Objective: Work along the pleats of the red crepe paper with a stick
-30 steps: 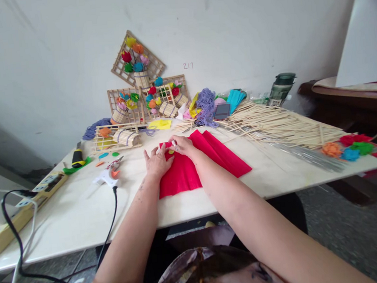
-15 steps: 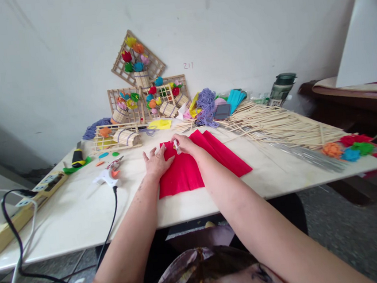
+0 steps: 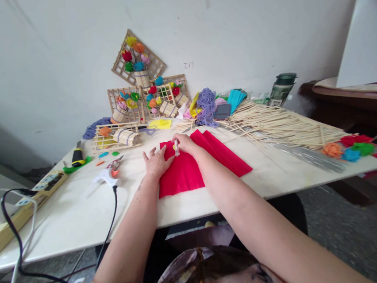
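Red crepe-like sheets (image 3: pixel 181 173) lie on the white table in front of me. My left hand (image 3: pixel 157 162) rests flat with spread fingers on the left edge of the red sheet. Near the sheet's upper edge, my right hand (image 3: pixel 182 144) is closed around a small clear tube-like tool (image 3: pixel 177 149). The tool touches or hovers just over the red surface; which of the two cannot be told. A small yellow spot shows beside it.
Stick lattices with colourful flowers (image 3: pixel 141 70) stand at the back. A glue gun (image 3: pixel 108 177) and power strip (image 3: pixel 24 208) are on the left. Purple yarn (image 3: pixel 207 106), many thin sticks (image 3: pixel 273 122), wires (image 3: pixel 310 156) and a dark green bottle (image 3: pixel 282 89) lie rightward.
The small clear tool in my right hand has tilted slightly and stands more upright. My left hand has barely moved.
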The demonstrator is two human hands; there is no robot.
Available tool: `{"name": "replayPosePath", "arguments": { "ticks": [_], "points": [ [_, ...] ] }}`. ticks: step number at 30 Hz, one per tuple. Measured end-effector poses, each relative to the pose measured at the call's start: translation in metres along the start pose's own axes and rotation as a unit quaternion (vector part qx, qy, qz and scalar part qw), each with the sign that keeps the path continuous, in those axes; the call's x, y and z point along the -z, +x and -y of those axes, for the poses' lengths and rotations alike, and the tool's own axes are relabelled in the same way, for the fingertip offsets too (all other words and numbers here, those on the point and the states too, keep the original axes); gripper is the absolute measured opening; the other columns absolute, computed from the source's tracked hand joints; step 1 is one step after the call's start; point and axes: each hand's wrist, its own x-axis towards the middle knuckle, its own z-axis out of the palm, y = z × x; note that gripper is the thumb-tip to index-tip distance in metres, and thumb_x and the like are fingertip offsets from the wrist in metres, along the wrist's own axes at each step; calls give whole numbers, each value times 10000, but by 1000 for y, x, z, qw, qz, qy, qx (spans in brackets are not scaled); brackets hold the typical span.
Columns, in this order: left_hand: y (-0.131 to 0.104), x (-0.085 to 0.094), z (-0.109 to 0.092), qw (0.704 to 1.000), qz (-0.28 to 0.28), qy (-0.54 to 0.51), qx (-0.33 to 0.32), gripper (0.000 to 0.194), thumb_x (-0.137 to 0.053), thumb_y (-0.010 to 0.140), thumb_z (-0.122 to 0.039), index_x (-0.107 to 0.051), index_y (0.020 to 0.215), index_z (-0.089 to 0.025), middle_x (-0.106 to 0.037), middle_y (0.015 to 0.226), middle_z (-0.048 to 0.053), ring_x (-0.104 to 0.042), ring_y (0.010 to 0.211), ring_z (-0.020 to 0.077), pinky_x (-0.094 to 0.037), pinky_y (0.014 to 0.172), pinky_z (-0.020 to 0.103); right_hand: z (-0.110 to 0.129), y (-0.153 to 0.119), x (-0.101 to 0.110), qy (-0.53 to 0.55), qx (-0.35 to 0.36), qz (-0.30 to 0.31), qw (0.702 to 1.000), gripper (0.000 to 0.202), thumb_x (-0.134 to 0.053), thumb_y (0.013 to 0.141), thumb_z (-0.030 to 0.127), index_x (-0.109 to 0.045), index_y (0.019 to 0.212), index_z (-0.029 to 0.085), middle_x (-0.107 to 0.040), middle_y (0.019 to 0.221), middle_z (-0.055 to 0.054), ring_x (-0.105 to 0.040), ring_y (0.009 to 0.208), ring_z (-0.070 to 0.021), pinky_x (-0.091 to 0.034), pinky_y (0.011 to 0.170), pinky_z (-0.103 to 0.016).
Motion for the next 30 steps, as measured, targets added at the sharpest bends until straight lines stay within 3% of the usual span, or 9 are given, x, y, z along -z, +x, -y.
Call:
{"name": "replayPosePath", "arguments": {
  "ticks": [9, 19, 30],
  "points": [
    [-1, 1, 0, 1000, -2, -11, -3, 560, -358, 781, -561, -406, 1276, -302, -538, 1245, 37, -272, 1278, 262, -41, 1037, 574, 0, 1, 12, -4, -65, -71, 995, 242, -479, 671, 144, -622, 857, 205, -613, 754, 10, -541, 702, -143, -403, 631, -230],
    [0, -1, 1, 1000, -4, -13, -7, 568, -367, 779, -564, -405, 1281, -300, -540, 1243, 44, -273, 1276, 260, -48, 1031, 580, 3, -6, 14, -13, -48, 10, 999, 242, -521, 654, 150, -632, 858, 218, -632, 786, 18, -554, 707, -143, -402, 613, -232],
    [1, -3, 1, 1000, 0, -5, -6, 570, -370, 782, -560, -387, 1294, -312, -520, 1268, 30, -258, 1285, 261, -50, 1034, 577, 0, -7, 5, -55, -46, -13, 997, 265, -503, 684, 143, -618, 899, 248, -647, 863, 18, -564, 768, -154, -412, 632, -239]
  ]
}}
